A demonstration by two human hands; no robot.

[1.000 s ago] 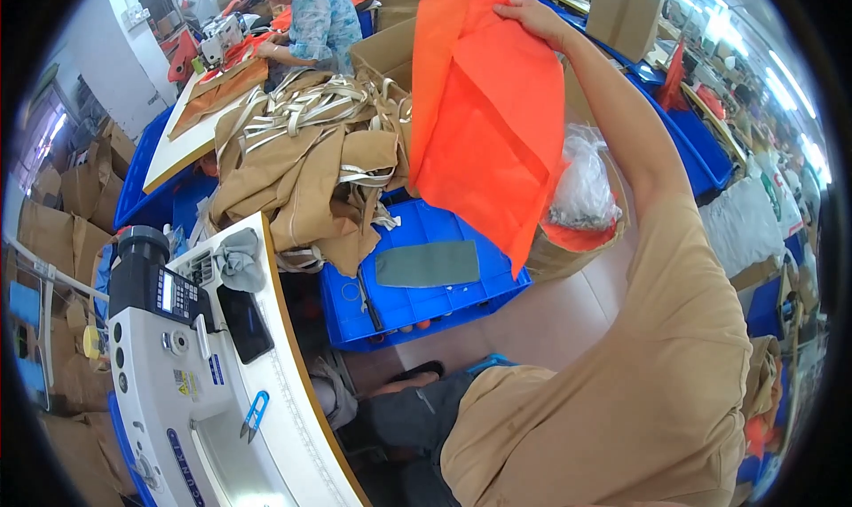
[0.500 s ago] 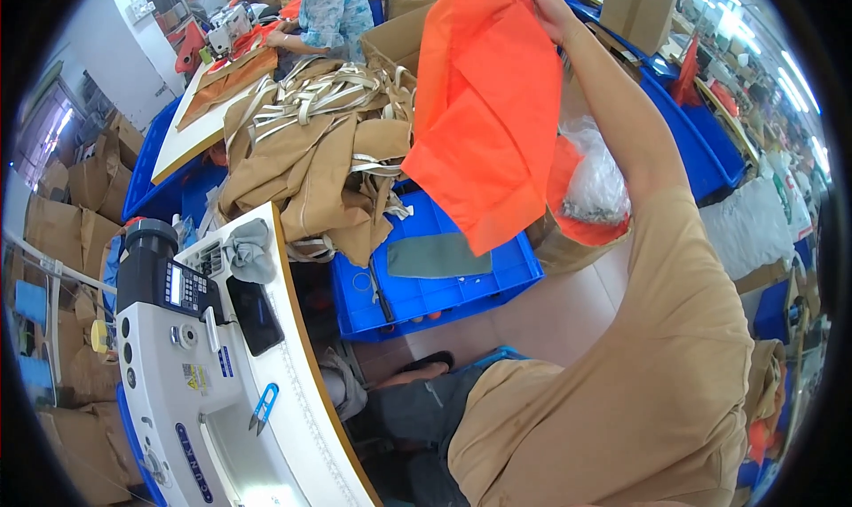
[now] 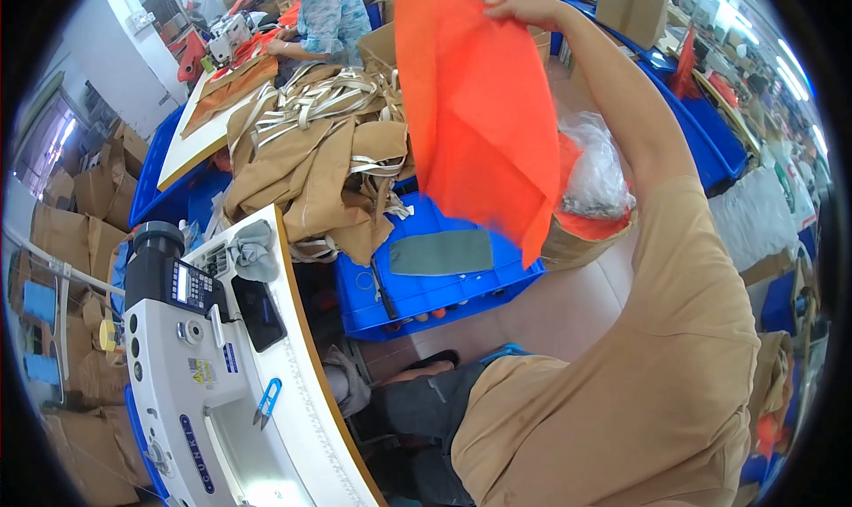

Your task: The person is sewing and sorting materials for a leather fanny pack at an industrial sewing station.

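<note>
My right hand point(image 3: 531, 8), on an outstretched arm, is closed on the upper edge of a bright orange fabric panel point(image 3: 479, 117). The panel hangs down, its lower edge blurred, above a blue plastic crate point(image 3: 413, 310). A flat grey-green fabric piece point(image 3: 441, 253) lies on the crate, beside a dark slim tool point(image 3: 383, 292). Left of the orange panel is a heap of brown fabric pieces with white trim point(image 3: 311, 157). My left hand is out of view.
At the left stands a white sewing machine point(image 3: 169, 356) on its table; blue thread snips point(image 3: 267, 402), a phone point(image 3: 257, 314) and a grey cloth point(image 3: 252, 251) lie there. A clear plastic bag point(image 3: 595, 179) sits in a carton at right. A co-worker point(image 3: 330, 19) sits beyond the heap.
My right hand has shifted slightly left. The orange panel's upper part has spread left, and its lower corner has swung right, uncovering more of the grey-green piece.
</note>
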